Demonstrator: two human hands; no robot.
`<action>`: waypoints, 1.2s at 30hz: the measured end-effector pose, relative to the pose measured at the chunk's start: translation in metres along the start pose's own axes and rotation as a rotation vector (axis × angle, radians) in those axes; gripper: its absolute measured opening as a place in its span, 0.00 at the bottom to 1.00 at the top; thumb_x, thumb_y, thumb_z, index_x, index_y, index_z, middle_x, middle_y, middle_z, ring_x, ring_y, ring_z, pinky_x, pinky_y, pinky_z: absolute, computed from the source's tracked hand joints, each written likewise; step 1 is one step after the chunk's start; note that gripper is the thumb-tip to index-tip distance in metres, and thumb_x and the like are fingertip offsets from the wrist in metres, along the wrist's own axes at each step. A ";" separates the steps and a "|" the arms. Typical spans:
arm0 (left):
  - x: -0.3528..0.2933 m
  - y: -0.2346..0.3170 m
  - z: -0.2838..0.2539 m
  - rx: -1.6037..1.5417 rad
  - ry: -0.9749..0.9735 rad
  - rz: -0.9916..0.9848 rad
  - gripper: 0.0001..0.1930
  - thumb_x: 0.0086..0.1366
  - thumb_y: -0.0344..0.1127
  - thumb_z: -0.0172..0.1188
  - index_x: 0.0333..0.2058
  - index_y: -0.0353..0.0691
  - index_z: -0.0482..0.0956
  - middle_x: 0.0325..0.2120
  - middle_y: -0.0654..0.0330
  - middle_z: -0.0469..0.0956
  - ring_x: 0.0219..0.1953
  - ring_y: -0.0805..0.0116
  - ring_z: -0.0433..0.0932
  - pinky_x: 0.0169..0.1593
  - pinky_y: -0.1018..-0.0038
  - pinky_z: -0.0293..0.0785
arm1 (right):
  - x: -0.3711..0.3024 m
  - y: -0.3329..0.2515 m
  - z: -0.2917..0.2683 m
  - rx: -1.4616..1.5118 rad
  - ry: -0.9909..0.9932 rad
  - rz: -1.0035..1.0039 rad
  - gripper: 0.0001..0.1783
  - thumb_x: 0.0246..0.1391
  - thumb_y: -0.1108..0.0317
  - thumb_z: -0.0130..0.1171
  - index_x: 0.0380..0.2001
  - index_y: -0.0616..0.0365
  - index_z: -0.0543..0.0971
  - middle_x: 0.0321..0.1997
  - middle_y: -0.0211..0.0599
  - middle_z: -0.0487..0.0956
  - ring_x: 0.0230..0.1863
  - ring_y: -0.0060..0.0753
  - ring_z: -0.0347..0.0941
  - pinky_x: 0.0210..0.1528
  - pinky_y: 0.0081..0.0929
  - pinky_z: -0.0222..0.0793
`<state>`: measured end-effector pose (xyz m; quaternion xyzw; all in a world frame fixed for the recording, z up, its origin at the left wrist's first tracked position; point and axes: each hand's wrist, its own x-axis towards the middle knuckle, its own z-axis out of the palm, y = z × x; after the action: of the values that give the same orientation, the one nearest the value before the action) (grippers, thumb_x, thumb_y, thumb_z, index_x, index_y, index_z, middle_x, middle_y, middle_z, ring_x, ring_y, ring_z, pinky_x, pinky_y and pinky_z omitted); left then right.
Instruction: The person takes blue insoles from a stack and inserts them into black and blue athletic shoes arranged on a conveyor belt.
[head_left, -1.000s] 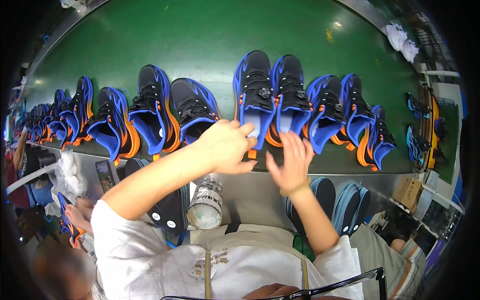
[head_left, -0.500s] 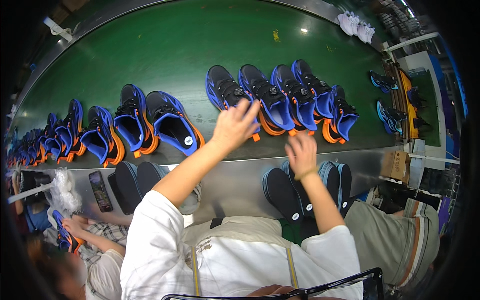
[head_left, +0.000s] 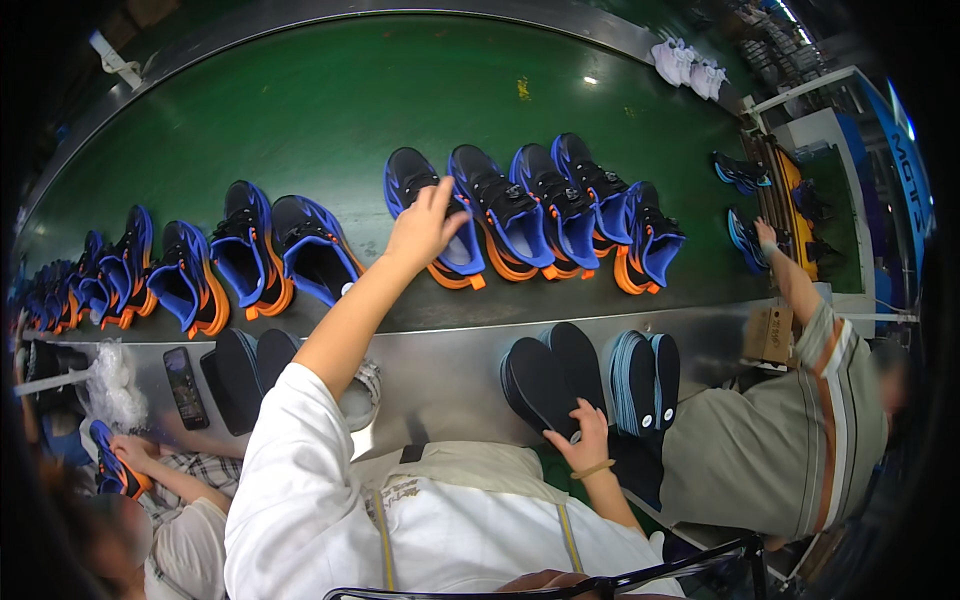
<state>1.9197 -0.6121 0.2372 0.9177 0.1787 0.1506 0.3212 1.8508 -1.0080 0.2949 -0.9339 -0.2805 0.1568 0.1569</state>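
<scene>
My left hand (head_left: 425,225) reaches over the leftmost sneaker of the right-hand group, a black, blue and orange shoe (head_left: 459,254). Its fingers are stretched out at the shoe's lacing and opening; whether they press on it I cannot tell. My right hand (head_left: 584,440) is at the heel end of a stack of black insoles (head_left: 540,380) on the metal ledge. Thumb and fingers are spread around the heels, touching or just over them, and no insole is lifted. More sneakers of the same kind (head_left: 515,222) stand beside the first one, toes pointing away.
Sneakers (head_left: 322,250) line the green belt (head_left: 300,110) to the left. A second insole stack (head_left: 632,385), a phone (head_left: 184,388) and dark insoles (head_left: 240,365) lie on the metal ledge (head_left: 440,375). A co-worker at right reaches toward blue-black shoes (head_left: 742,238); another person sits at left.
My right hand has come back from the shoes to the insole stack. My left hand has shifted slightly left over the leftmost shoe. The co-worker's arm at right now reaches out.
</scene>
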 end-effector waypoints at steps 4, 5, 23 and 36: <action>0.013 -0.007 -0.002 -0.092 -0.013 -0.025 0.33 0.49 0.47 0.60 0.51 0.40 0.57 0.42 0.49 0.64 0.39 0.51 0.70 0.38 0.64 0.70 | 0.063 -0.035 -0.075 -0.015 0.332 -0.278 0.28 0.28 0.67 0.67 0.38 0.64 0.72 0.46 0.53 0.68 0.37 0.47 0.66 0.40 0.34 0.63; 0.008 -0.001 -0.008 -0.012 -0.012 0.051 0.34 0.48 0.47 0.60 0.51 0.40 0.57 0.43 0.49 0.64 0.40 0.50 0.70 0.39 0.64 0.70 | 0.088 -0.051 -0.095 -0.143 0.380 -0.459 0.27 0.29 0.69 0.66 0.39 0.64 0.72 0.47 0.53 0.67 0.34 0.45 0.66 0.37 0.33 0.63; 0.012 -0.006 -0.006 -0.718 -0.001 -0.591 0.21 0.54 0.49 0.55 0.21 0.32 0.72 0.14 0.64 0.65 0.19 0.77 0.59 0.23 0.76 0.58 | 0.246 -0.149 0.025 -0.416 -0.233 -0.415 0.09 0.43 0.68 0.48 0.25 0.57 0.77 0.35 0.39 0.73 0.38 0.37 0.70 0.36 0.29 0.69; 0.007 0.010 -0.015 -0.462 -0.060 -0.422 0.20 0.54 0.47 0.55 0.32 0.32 0.73 0.21 0.56 0.74 0.23 0.75 0.69 0.29 0.78 0.65 | 0.263 -0.167 0.004 -0.462 -0.653 -0.134 0.22 0.37 0.54 0.57 0.34 0.58 0.76 0.43 0.49 0.71 0.44 0.46 0.68 0.45 0.32 0.65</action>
<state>1.9218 -0.6083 0.2560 0.7671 0.3165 0.0903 0.5506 1.9787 -0.7236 0.3007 -0.8252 -0.4038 0.3676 -0.1446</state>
